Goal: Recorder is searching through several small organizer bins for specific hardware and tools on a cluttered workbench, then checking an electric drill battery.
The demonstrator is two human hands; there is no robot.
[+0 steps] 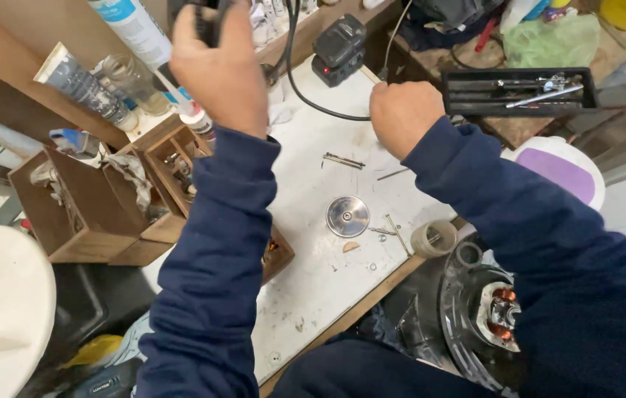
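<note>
Black cable (313,103) runs from top centre down across the white bench (313,287) to the R hand (401,118), passing just left of a black battery/charger block (338,50) w/ a small red light. R hand is fisted, knuckles up, closed on the cable end near the bench's far edge. L hand (217,70) is raised at top left, fingers wrapped round a black tool handle (206,18); rest of tool is out of frame. Both arms in navy sleeves.

Counts on bench:
- 1 round metal disc (347,216), centre
- 1 clear tape roll (433,238), right of disc at bench edge
- 2-3 long thin pins/screws, one pair above the disc (344,161), others between disc and tape
- 1 electric motor w/ copper windings (497,313), lower right, below bench edge

Packages/labels:
- 1 white sealant cartridge w/ blue label (136,29), tilted, top left
- 1 grey squeeze tube (84,85) left of it, lying angled
- wooden compartment boxes (106,199) at left, small parts inside
- 1 black tray of metal tools (519,90), top right
- 1 green plastic bag (548,40) behind the tray
- 1 white tub w/ purple lid (563,171), right.
</note>
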